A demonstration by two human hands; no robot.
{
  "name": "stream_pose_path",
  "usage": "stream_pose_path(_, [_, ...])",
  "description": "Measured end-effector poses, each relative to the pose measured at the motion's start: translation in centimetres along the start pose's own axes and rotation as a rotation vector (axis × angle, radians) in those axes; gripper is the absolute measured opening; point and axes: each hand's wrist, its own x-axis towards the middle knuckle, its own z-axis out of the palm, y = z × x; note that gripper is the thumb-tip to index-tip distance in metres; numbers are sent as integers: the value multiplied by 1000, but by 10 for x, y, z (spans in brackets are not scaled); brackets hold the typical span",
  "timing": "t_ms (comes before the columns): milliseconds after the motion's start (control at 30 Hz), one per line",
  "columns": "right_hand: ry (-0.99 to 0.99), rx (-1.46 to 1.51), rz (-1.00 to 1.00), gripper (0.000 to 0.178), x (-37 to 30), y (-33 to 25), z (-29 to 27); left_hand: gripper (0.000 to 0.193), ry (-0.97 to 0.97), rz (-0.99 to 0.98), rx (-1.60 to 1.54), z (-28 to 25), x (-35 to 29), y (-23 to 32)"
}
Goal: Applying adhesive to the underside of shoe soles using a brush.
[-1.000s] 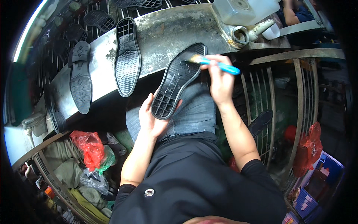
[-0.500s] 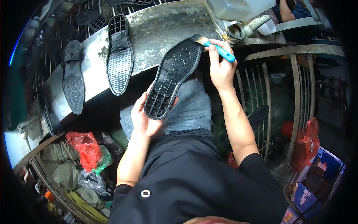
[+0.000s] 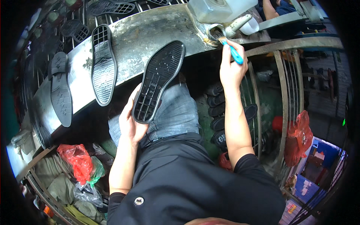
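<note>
My left hand (image 3: 132, 122) grips the heel end of a black rubber shoe sole (image 3: 159, 73), held tilted above my lap with its ribbed, gridded face up. In my right hand (image 3: 233, 67) is a brush with a blue handle (image 3: 236, 54). Its bristles dip into the mouth of a small stained pot (image 3: 216, 30) at the bench's far right. Two more soles, a black one (image 3: 104, 67) and a dull grey-black one (image 3: 60, 90), lie on the metal bench (image 3: 153, 30) to the left.
Behind the pot stand a translucent plastic container (image 3: 212, 10) and a white cup (image 3: 250, 27). Metal railings (image 3: 284, 97) run along my right, with a red plastic bag (image 3: 299, 138) hanging there. Dark shoes (image 3: 216, 108) line the floor. Plastic bags (image 3: 77, 161) sit at lower left.
The brush has left the sole's toe edge and moved right, into the pot. My left hand still holds the sole. The view has shifted somewhat, bringing the shoes on the floor into sight.
</note>
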Motion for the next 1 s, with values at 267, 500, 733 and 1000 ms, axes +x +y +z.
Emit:
stream_pose_path(267, [-261,367,-118,21,-86,-66,66,69,99,-43,-314,-16,2,1])
stream_pose_path(500, [-398,530,-318,32,-143,-128,33,60,28,-88,-413,-9,0,6])
stream_pose_path(733, [-772,683,-149,8,-83,-130,4,66,94,-13,-183,-9,3,11])
stream_pose_path(1000, [-645,281,136,20,-22,-78,18,67,70,100,255,-2,0,13])
